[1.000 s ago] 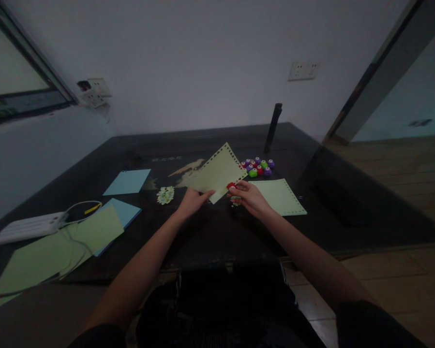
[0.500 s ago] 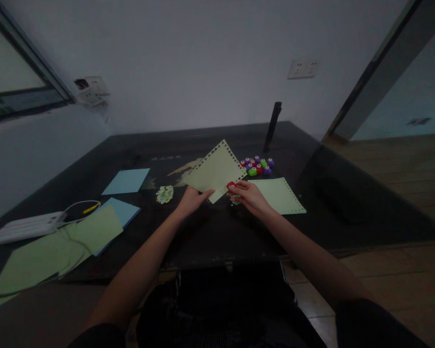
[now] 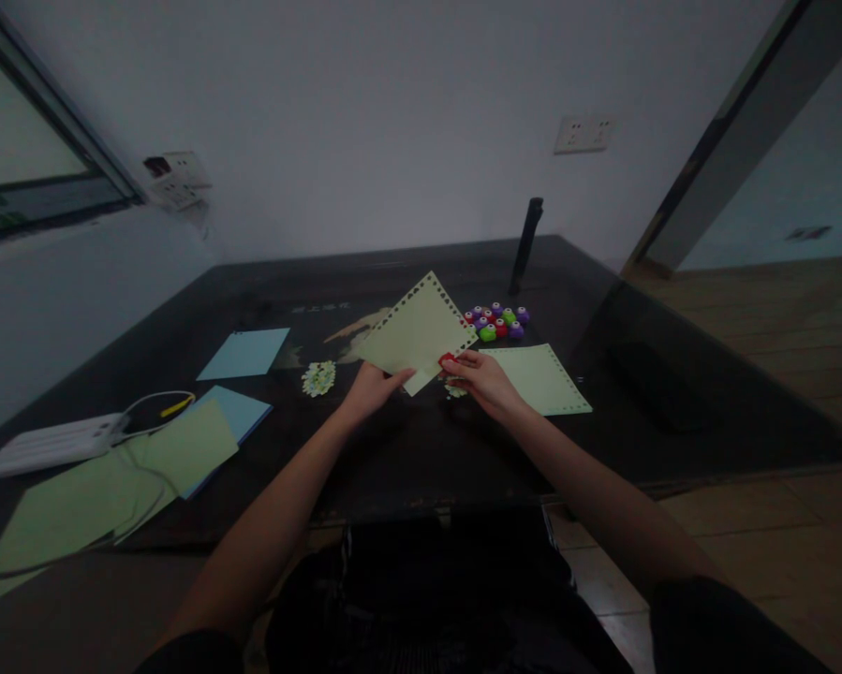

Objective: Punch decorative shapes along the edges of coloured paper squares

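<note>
A pale yellow-green sheet of paper (image 3: 415, 335), with small holes punched along its two upper edges, is held up over the table. My left hand (image 3: 373, 388) pinches its lower left side, the thumb lying on top. My right hand (image 3: 487, 379) is closed on a small red craft punch (image 3: 448, 358), which sits at the sheet's lower right edge. Small cut-out bits of paper (image 3: 455, 387) lie beneath the right hand. Beyond it stand several purple, green and red craft punches (image 3: 499, 321). Another sheet with punched edges (image 3: 539, 377) rests to the right.
A pile of paper bits (image 3: 318, 378) lies left of my hands. Farther left are a blue sheet (image 3: 244, 353), stacked green sheets (image 3: 76, 501) and a white power strip (image 3: 51, 445) with a cable. A black upright stand (image 3: 526, 245) rises at the back of the dark table (image 3: 406, 459).
Both hands, the sheet and the red craft punch stay almost in place. The view has shifted very slightly.
</note>
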{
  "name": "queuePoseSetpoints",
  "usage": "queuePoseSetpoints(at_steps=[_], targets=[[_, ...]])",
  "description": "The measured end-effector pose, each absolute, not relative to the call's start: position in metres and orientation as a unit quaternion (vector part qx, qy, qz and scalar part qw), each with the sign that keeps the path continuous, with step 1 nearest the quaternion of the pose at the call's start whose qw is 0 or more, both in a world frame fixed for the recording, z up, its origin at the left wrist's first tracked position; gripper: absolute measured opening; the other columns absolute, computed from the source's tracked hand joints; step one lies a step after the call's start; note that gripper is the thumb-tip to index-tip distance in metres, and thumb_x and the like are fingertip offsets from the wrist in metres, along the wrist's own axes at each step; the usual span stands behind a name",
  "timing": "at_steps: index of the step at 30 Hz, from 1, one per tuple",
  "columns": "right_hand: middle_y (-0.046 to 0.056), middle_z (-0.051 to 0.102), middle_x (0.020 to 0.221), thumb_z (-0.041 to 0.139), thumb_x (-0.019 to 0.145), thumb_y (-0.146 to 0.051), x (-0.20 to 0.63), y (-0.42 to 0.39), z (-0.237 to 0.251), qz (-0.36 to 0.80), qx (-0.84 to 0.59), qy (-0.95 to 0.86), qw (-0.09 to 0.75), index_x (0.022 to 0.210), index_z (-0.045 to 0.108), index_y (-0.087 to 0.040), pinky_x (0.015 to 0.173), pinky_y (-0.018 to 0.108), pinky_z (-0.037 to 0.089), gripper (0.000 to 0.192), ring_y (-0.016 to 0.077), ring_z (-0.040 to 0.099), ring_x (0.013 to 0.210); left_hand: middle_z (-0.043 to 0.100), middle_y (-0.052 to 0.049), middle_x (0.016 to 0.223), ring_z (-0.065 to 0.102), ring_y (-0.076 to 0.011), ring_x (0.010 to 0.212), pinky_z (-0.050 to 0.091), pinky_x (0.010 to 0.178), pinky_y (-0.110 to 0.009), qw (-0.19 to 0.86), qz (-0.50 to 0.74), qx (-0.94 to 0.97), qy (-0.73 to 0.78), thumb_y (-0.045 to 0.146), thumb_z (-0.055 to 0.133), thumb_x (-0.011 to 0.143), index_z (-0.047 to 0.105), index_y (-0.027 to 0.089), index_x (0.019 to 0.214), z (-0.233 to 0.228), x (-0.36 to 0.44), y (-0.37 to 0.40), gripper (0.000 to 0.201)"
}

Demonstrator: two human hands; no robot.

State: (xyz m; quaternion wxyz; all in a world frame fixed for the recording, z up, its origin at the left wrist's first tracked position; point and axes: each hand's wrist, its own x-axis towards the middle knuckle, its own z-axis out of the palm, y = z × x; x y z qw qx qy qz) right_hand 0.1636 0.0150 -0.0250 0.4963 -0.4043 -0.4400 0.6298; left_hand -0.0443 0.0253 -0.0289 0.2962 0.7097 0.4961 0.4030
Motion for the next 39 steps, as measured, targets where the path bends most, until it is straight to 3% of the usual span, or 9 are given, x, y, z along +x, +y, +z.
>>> queuePoseSetpoints(at_steps=[6,13,21,29,35,39], targets=[[0.003,0.065,0.075,0.079,0.058,-0.034,0.1637,0.0168,-0.0272,0.627,-0.403,-0.437,0.504,0.072,0.065,-0.018,0.065,0.028,0.047,0.026,0.0142,0.061,0.071,0.069,-0.012,0.095,0.062,-0.0244,0.093,0.048,0.086,-0.038,0.301,0.413,0.704,0.494,0.038,0.064,0.072,0.063,0.011,0.091,-0.0294,-0.0437,0.0252,0.033],[0.003,0.065,0.076,0.078,0.058,-0.033,0.1633,0.0161,-0.0265,0.627,-0.403,-0.435,0.505,0.073,0.065,-0.018,0.065,0.027,0.047,0.025,0.0139,0.060,0.071,0.068,-0.012,0.099,0.060,-0.0244,0.099,0.044,0.091,-0.039,0.295,0.419,0.704,0.491,0.036,0.064,0.072,0.062,0.012,0.095,-0.0271,-0.0427,0.0244,0.034],[0.003,0.064,0.075,0.078,0.060,-0.032,0.1629,0.0151,-0.0252,0.623,-0.402,-0.439,0.507,0.072,0.066,-0.018,0.066,0.029,0.046,0.022,0.0139,0.060,0.069,0.069,-0.010,0.087,0.062,-0.0237,0.089,0.049,0.083,-0.038,0.303,0.409,0.706,0.492,0.036,0.063,0.074,0.063,0.012,0.089,-0.0299,-0.0434,0.0248,0.029],[0.003,0.065,0.074,0.078,0.060,-0.032,0.1633,0.0178,-0.0306,0.621,-0.398,-0.440,0.513,0.072,0.066,-0.018,0.066,0.029,0.046,0.022,0.0128,0.060,0.066,0.069,-0.009,0.085,0.060,-0.0242,0.097,0.045,0.090,-0.039,0.283,0.416,0.715,0.486,0.035,0.063,0.074,0.063,0.012,0.090,-0.0298,-0.0430,0.0255,0.028],[0.003,0.066,0.072,0.081,0.056,-0.033,0.1622,0.0165,-0.0291,0.620,-0.390,-0.430,0.528,0.071,0.066,-0.019,0.068,0.029,0.047,0.025,0.0135,0.060,0.066,0.068,-0.007,0.075,0.063,-0.0222,0.078,0.050,0.079,-0.037,0.300,0.395,0.713,0.495,0.037,0.062,0.075,0.064,0.012,0.084,-0.0294,-0.0427,0.0240,0.027],[0.003,0.066,0.073,0.081,0.055,-0.032,0.1617,0.0171,-0.0290,0.621,-0.392,-0.426,0.528,0.071,0.066,-0.018,0.069,0.030,0.047,0.026,0.0136,0.060,0.066,0.069,-0.008,0.077,0.062,-0.0240,0.090,0.047,0.087,-0.038,0.292,0.410,0.716,0.484,0.035,0.063,0.074,0.064,0.012,0.084,-0.0305,-0.0428,0.0249,0.025]])
